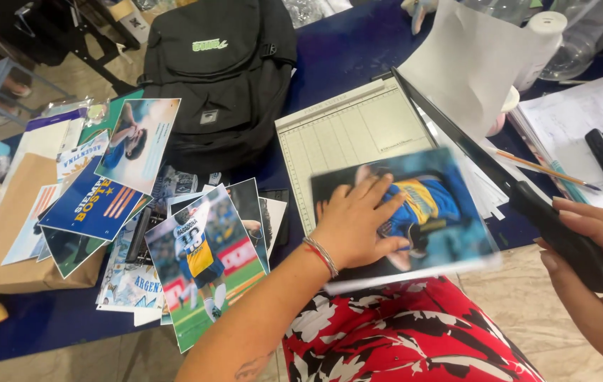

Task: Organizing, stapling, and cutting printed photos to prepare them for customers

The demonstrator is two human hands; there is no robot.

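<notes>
The right hand [602, 283] comes in from the lower right with its fingers curled shut around the black handle [563, 237] of a paper cutter's raised blade arm [450, 134], which slopes up and away toward the far edge of the cutter. The left hand [354, 219] lies flat, fingers spread and open, pressing down on a large glossy photo print [436, 212] of a footballer in blue and yellow; the forearm reaches in from below with a red thread bracelet [323, 256] at the wrist. The print sits on the near part of the paper cutter's gridded board [344, 134], and its near edge seems to overhang the blue table [344, 49], though blur makes that uncertain. A red floral garment [415, 332] shows just below. To the left, a loose spread of football prints [202, 262] covers the table. Beyond it, a black backpack [220, 71] stands near the cutter's far left corner. At far right lies a notebook [577, 120].
</notes>
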